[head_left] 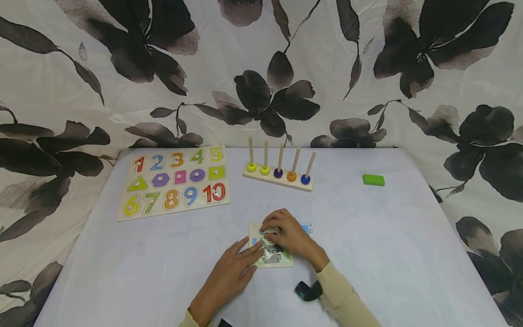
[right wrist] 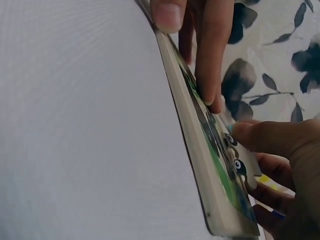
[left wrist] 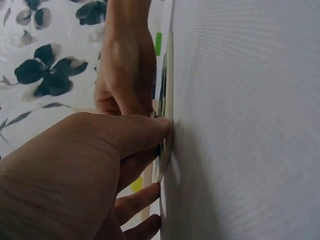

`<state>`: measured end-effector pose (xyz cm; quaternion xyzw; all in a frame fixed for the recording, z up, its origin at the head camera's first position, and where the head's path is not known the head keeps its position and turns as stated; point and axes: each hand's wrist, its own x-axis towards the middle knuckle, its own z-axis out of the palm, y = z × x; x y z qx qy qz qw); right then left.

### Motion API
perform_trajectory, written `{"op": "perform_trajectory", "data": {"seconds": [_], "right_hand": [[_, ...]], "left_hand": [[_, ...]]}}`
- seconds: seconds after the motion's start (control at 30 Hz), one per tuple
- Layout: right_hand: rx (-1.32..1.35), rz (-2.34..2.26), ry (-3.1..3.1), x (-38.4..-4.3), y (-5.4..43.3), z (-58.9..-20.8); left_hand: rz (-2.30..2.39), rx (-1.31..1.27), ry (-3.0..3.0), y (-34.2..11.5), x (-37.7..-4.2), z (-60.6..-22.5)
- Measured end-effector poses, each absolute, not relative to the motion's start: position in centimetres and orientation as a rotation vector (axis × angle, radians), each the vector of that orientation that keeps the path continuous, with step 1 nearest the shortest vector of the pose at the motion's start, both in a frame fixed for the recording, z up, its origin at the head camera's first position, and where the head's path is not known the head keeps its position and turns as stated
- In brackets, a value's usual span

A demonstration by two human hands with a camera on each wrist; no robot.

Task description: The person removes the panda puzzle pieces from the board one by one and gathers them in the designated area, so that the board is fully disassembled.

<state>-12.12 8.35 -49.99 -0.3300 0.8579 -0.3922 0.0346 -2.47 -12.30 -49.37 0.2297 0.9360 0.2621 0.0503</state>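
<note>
A small wooden jigsaw puzzle board (head_left: 286, 264) with a black, white and green animal picture lies near the front of the table. My right hand (head_left: 292, 234) pinches a puzzle piece (right wrist: 243, 166) with printed eyes between thumb and fingers, tilted over the far part of the board. My left hand (head_left: 230, 274) rests at the board's left side. Its thumb touches the near edge, and its extended fingertips press on the picture. Beyond the right hand, a blue puzzle piece (head_left: 307, 228) shows partly, the rest hidden behind the hand.
A number and shape board (head_left: 192, 206) lies at the back left. Behind the puzzle stands a peg stand (head_left: 282, 180) with coloured rings on several posts. One green block (head_left: 373, 180) sits at the right, and a black curved object (head_left: 307, 292) is beside the right sleeve.
</note>
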Motion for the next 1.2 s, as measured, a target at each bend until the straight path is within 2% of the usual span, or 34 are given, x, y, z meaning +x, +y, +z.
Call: {"op": "perform_trajectory", "data": {"seconds": [0.47, 0.97, 1.2], "right_hand": [[-0.891, -1.303, 2.536, -12.3, 9.3, -49.8], [-1.035, -1.283, 2.607, -12.4, 9.8, -49.8], [-0.831, -1.424, 2.558, -12.6, 9.9, -49.7]], "left_hand": [[0.791, 0.670, 2.851, -12.2, -2.6, -49.2], [0.792, 0.642, 2.832, -12.1, -2.5, -49.3], [0.793, 0.641, 2.832, -12.1, -2.5, -49.3]]}}
